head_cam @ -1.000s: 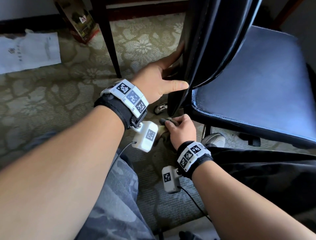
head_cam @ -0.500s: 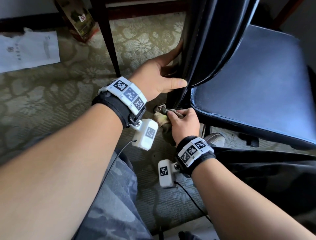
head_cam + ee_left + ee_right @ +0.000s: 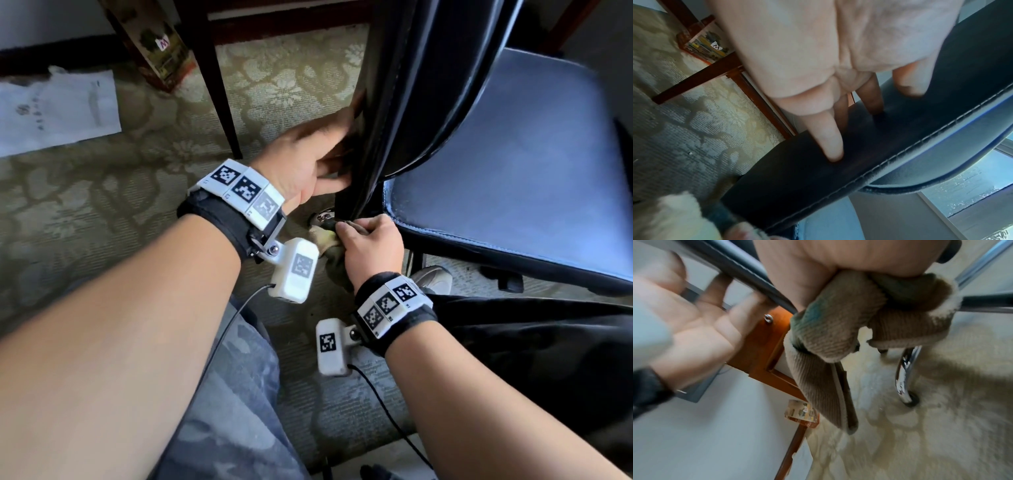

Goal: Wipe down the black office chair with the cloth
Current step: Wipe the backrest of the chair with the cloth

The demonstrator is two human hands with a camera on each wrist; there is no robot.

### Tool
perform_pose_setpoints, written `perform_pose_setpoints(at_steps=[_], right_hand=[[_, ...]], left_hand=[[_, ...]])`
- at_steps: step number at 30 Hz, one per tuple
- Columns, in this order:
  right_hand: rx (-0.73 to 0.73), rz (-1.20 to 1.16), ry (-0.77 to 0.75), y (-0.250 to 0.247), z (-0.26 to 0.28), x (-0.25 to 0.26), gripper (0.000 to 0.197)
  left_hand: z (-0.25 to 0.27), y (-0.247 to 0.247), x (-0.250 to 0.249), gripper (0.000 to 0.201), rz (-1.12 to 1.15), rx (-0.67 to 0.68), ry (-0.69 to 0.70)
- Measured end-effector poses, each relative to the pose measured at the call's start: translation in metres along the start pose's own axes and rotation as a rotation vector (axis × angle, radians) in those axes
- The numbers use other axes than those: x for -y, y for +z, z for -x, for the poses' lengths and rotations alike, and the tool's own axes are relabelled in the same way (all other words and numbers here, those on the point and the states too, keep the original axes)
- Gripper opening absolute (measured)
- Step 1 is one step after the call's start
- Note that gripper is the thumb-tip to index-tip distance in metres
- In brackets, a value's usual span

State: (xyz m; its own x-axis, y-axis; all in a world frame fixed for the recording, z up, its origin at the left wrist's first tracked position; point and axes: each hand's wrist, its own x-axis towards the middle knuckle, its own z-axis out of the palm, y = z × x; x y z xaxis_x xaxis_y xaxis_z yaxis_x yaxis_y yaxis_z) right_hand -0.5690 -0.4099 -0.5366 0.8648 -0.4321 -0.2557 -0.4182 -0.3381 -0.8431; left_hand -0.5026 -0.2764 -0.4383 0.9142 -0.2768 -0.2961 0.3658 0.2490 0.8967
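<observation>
The black office chair stands to my right, its backrest (image 3: 411, 85) upright and its seat (image 3: 513, 171) beyond it. My left hand (image 3: 318, 161) rests on the backrest's lower left edge; its straight fingers (image 3: 830, 138) press against the black back panel (image 3: 838, 178). Just below, my right hand (image 3: 370, 246) grips a bunched brown ribbed cloth (image 3: 325, 236) at the foot of the backrest, by the seat's near corner. From the right wrist, the cloth (image 3: 838, 329) hangs out of my fist beside the chair's edge (image 3: 756, 272).
Patterned carpet covers the floor. A dark wooden table leg (image 3: 219, 102) stands left of the chair, with a printed box (image 3: 157, 44) and a white paper (image 3: 58, 109) beyond. A chrome chair leg with a caster (image 3: 904, 378) sits under the seat. My shoe (image 3: 431, 277) is beside it.
My right hand has risen with the cloth from below the seat to the foot of the backrest. My left hand has stayed on the backrest edge, shifting slightly.
</observation>
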Motion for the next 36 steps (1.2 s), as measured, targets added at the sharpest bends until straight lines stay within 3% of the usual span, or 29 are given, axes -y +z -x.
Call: perform_pose_setpoints(at_steps=[4, 8, 13, 19, 27, 36], right_hand=[[-0.021, -0.021, -0.096, -0.022, 0.011, 0.027, 0.022], [-0.065, -0.054, -0.169, -0.038, 0.02, 0.042, 0.021], [-0.038, -0.046, -0.191, -0.04, 0.023, 0.035, 0.024], [-0.011, -0.082, -0.079, -0.014, 0.01, 0.007, 0.028], [0.056, 0.028, 0.102, 0.019, -0.012, -0.045, 0.029], [0.071, 0.076, 0.067, 0.019, -0.019, -0.049, 0.024]], left_hand=[[0.001, 0.004, 0.002, 0.062, -0.004, -0.032, 0.013], [0.005, 0.004, 0.004, 0.035, -0.092, 0.003, 0.038], [0.008, 0.003, 0.001, 0.059, -0.184, 0.076, 0.051], [0.002, 0.0, 0.003, 0.048, -0.131, 0.039, 0.071], [-0.003, -0.003, 0.007, 0.05, -0.157, 0.02, 0.1], [-0.004, -0.001, 0.003, 0.042, -0.19, -0.007, 0.112]])
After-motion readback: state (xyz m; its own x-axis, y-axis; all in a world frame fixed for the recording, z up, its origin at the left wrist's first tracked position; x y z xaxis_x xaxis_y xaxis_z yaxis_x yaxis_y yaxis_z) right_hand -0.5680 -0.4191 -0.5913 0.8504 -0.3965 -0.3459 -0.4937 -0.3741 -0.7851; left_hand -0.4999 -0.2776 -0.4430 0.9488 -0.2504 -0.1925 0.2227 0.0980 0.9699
